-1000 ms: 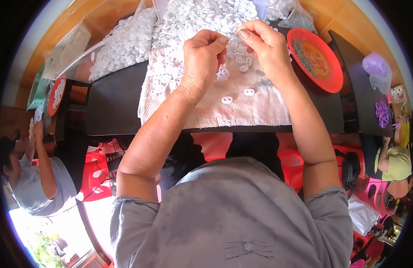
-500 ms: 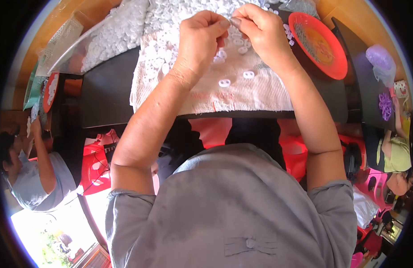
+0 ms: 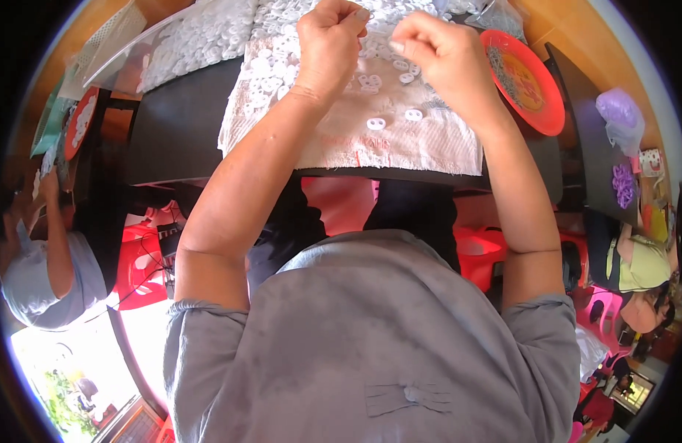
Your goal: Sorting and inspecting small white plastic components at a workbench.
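Right hand (image 3: pixel 450 63) pulls clear, loosely curled; left hand (image 3: pixel 328 53) stays pinched, both grips' contents unclear. Bare cloth (image 3: pixel 429 148) nears the table (image 3: pixel 182 122) edge; two white two-holed ovals (image 3: pixel 376 124) lie on that cloth.

red lettering (image 3: pixel 356 142) stands on the pale cloth (image 3: pixel 426 148) near its front edge, too blurred to read.

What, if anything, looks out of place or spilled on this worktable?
Two white two-holed pieces lie by themselves toward the near edge of the pale cloth, apart from the white pile. They look slightly stray; nothing is visibly broken.
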Demonstrator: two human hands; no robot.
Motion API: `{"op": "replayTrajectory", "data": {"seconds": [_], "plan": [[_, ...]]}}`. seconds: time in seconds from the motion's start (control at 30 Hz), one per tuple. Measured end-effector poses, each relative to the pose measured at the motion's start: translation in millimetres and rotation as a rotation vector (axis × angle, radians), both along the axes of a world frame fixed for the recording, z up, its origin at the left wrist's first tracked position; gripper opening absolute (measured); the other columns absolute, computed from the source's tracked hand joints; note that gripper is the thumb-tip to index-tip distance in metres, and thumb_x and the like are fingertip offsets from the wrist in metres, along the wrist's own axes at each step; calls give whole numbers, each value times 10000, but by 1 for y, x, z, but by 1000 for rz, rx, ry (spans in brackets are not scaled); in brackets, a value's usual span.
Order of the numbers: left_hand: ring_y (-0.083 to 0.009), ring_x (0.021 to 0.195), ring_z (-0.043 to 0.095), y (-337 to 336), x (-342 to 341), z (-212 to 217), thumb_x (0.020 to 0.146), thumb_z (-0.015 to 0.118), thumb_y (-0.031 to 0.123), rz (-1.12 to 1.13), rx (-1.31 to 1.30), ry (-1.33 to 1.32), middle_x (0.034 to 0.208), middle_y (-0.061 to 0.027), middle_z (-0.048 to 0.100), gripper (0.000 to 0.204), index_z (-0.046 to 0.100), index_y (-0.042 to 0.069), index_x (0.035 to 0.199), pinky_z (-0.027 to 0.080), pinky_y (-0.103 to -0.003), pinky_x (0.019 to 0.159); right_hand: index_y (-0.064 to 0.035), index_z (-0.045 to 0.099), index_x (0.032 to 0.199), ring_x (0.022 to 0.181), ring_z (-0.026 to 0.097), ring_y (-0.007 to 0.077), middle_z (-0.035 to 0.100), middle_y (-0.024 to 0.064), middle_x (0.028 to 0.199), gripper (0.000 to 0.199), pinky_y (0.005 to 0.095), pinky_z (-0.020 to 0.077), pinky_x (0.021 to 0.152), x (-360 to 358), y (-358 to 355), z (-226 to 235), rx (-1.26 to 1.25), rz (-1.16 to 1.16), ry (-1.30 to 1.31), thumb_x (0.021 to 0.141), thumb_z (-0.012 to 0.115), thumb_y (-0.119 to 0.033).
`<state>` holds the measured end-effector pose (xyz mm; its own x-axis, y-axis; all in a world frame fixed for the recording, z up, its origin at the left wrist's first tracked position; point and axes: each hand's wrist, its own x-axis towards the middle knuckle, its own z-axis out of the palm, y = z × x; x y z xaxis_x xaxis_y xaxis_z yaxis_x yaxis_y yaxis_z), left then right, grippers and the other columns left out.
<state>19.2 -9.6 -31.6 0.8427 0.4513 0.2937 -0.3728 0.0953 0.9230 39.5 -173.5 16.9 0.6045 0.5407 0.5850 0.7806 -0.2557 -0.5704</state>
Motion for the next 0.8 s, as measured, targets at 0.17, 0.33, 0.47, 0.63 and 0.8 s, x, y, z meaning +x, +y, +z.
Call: {"op": "replayTrajectory", "data": {"seconds": [0.17,0.33,0.47,0.63,0.8], "plan": [[-80,534,448,11,11,-23,854,604,84,-126,34,-415,623,0,533,80,618,30,797,354,-234,490,-44,592,841,628,596,268,584,105,735,37,365,451,577,-31,-1,-3,-384,174,-352,829,619,-68],[-79,542,451,2,7,-5,843,609,78,11,43,-11,612,4,530,93,625,40,760,353,-235,493,-60,599,842,656,608,297,610,73,784,39,394,464,596,-43,-13,-21,-470,137,-277,813,620,-75],[-98,527,482,4,8,-3,839,623,94,37,124,-46,625,-36,567,109,628,-6,798,386,-248,482,-78,608,838,717,618,276,583,62,818,45,398,479,609,-48,-8,-29,-512,141,-359,800,630,-85],[-72,536,482,1,-5,10,880,623,107,2,204,12,667,-20,580,113,628,-6,882,346,-219,440,-85,586,835,776,613,276,561,77,846,63,409,489,619,-43,-4,-36,-599,58,-538,792,632,-91],[-99,535,500,1,-14,17,842,627,102,-62,9,76,656,-55,595,138,625,-36,848,404,-246,491,-38,596,884,667,607,199,613,51,761,111,326,443,567,3,0,-13,-122,35,-112,869,632,-143]]}}
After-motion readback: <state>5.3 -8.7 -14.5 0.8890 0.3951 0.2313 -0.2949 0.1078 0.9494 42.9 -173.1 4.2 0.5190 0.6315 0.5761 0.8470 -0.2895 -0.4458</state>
